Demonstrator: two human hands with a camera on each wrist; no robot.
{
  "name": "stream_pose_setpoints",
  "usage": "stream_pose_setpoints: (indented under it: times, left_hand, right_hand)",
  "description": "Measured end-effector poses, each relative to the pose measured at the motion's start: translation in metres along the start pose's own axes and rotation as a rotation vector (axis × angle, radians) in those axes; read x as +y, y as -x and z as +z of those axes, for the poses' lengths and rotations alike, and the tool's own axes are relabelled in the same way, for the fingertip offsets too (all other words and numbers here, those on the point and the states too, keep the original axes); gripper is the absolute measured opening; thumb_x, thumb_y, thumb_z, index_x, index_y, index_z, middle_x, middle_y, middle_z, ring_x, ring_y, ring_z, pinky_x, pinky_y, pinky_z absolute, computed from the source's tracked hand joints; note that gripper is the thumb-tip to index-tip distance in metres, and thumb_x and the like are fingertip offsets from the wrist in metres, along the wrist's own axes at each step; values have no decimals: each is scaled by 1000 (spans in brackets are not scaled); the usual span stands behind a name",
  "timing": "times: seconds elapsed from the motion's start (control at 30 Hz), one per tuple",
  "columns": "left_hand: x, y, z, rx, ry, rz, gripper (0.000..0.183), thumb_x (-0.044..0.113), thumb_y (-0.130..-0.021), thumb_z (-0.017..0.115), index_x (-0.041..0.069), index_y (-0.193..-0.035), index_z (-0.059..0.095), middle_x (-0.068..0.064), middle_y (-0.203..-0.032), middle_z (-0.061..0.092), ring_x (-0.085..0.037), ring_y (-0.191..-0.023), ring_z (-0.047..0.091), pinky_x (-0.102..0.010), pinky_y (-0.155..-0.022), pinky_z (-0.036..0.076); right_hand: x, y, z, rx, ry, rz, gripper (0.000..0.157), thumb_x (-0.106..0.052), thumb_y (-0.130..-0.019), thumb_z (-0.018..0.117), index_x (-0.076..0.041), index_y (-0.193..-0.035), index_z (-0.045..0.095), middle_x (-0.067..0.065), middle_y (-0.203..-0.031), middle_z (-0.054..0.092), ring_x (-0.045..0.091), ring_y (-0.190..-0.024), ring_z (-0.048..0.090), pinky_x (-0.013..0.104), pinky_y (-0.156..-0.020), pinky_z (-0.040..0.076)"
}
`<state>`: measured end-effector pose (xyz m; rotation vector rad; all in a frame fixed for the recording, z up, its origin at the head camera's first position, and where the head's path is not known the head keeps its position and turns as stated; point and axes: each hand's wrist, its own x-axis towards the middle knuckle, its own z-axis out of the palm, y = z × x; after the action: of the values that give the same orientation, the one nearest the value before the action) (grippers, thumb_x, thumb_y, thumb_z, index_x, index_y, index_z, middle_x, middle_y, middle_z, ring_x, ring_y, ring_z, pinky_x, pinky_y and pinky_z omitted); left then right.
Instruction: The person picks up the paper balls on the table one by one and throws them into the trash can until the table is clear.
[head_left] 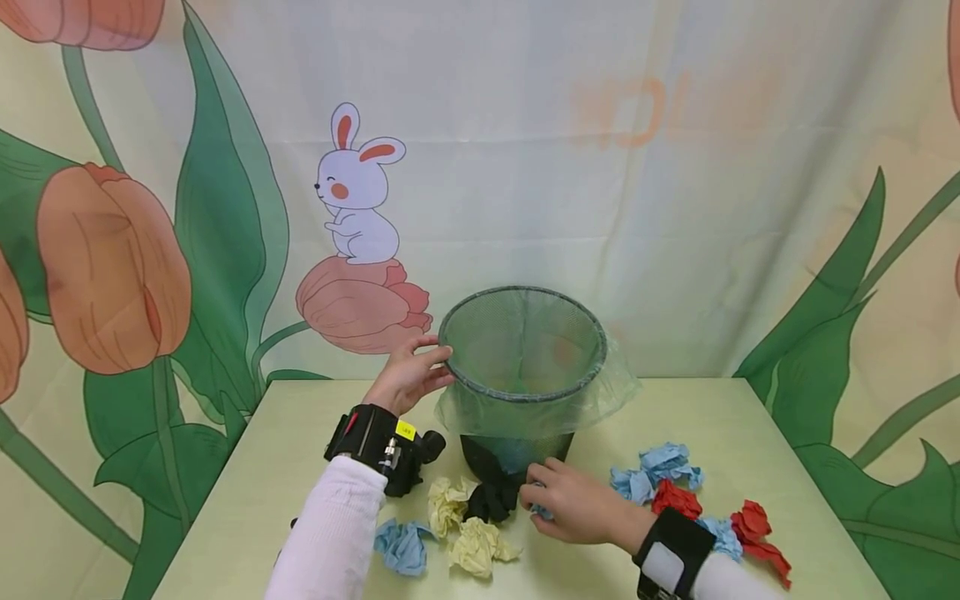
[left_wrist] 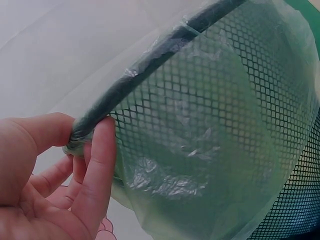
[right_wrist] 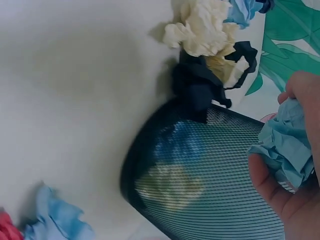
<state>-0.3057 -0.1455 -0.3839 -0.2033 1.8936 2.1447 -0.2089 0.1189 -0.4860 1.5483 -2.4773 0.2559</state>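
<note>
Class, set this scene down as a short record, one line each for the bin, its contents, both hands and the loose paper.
Bin: mesh, with a green bag folded over its rim
Contents: blue paper and yellowish paper, seen through the mesh
Left hand: pinches the rim
Right hand: holds crumpled blue paper
Loose, left of right hand: black, yellow, blue
Loose, right: blue, red

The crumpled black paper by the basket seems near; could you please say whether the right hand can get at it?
Probably, yes: nothing appears to stand between the right hand and the black paper, though the hand holds crumpled blue paper and would likely need to release that first.
</note>
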Motion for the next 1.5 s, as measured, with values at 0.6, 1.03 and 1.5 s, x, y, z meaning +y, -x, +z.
stream_pose_setpoints:
  times: [0.6,1.03,1.5]
  left_hand:
    - [-2,-1,0,-3,5,6,47,14,-92,55,9,-134,34,-10,-98,51,-13,-69,56,-21,-66,54]
    - [-1,-2,-1,-10,6,4,49,14,-92,55,8,-136,33,-13,-103,50,-13,-69,56,-21,-65,54]
    - [-1,-2,-1,8,4,-5,48,14,-92,57,10,-134,35,-9,-94,50,-13,-70,56,-22,-67,55]
  right_hand:
    - [-8,-23,-41,43,39,-74,2,-26,-91,55,-24,-92,56,-6,-89,47,8,-72,36,16,-55,30]
    - [-11,-44,-72,71,127,-119,7,-25,-86,62,-23,-91,57,-6,-89,48,10,-72,40,17,-54,34]
    - [-6,-58,-103,134,182,-161,9,-25,-85,63,-22,-92,59,-5,-91,50,12,-75,46,20,-56,41]
